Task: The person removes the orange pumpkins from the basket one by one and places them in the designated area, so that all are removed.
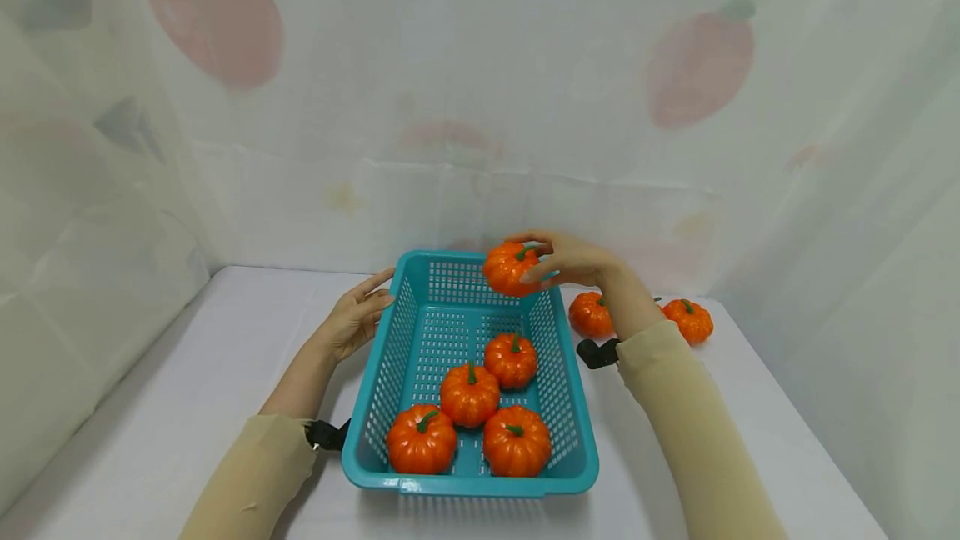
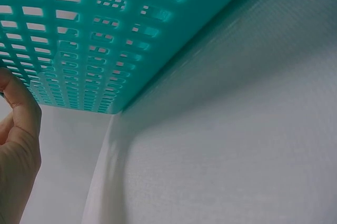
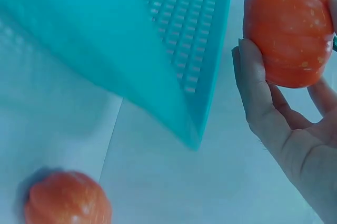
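A turquoise slotted plastic basket (image 1: 468,486) stands on the table with several small orange pumpkins inside, among them a pumpkin (image 1: 469,395) near its middle. My right hand (image 1: 573,259) grips another pumpkin (image 1: 512,268) between thumb and fingers, over the basket's far right corner. The right wrist view shows this pumpkin (image 3: 288,26) raised beside the basket wall (image 3: 205,103), with the fingers around its side and underside. At the basket's left side, my left hand (image 1: 352,319) touches the outer rim with relaxed fingers. Part of the left hand (image 2: 18,139) shows against the slotted wall (image 2: 79,50).
To the right of the basket, a pumpkin (image 1: 591,314) and another pumpkin (image 1: 687,321) lie on the white-covered table (image 1: 757,440). My right forearm partly hides that area. A pale curtain (image 1: 465,107) with fruit prints hangs behind the table and along both sides.
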The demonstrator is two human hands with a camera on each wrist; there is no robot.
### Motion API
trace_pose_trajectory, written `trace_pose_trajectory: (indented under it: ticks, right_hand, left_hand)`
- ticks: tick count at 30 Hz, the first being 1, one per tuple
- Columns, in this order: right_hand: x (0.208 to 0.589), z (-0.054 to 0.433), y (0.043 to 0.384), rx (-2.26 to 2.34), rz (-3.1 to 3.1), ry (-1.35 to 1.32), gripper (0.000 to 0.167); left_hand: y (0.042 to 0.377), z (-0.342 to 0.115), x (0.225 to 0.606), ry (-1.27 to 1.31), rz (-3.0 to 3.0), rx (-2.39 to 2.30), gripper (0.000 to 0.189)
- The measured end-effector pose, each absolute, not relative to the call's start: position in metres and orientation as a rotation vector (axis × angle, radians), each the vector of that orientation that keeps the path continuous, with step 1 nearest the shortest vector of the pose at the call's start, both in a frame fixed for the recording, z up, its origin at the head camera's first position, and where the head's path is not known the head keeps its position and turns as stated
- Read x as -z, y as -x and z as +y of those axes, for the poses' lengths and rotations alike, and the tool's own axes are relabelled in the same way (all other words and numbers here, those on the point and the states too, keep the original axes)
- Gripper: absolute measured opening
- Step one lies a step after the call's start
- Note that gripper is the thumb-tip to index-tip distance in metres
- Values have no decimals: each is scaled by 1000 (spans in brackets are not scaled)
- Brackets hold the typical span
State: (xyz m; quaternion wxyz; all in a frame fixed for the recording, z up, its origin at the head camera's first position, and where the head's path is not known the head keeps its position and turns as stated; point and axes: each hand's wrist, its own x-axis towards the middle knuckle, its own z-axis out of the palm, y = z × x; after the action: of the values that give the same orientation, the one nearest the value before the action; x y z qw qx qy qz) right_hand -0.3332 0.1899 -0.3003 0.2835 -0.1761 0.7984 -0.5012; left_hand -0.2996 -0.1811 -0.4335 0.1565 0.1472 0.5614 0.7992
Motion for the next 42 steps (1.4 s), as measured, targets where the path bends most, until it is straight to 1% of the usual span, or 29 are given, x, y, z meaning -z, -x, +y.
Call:
trace_pose_trajectory:
  ticks: [16,23,37,42]
  right_hand:
    - [303,250,324,1369,2237,343,72]
    - [304,286,315,1417,2272,291,71]
    - [309,361,293,1578,2338,37,73]
    - [315,385,288,1601,2368,-49,70]
  left_hand:
    - [297,-181,431,-410,1607,-2284,64]
    - [297,-182,432,-414,1598,-2291,64]
    - [295,-180,431,-436,1577,-2298,64]
    - [295,-180,430,-435,1579,-2297,64]
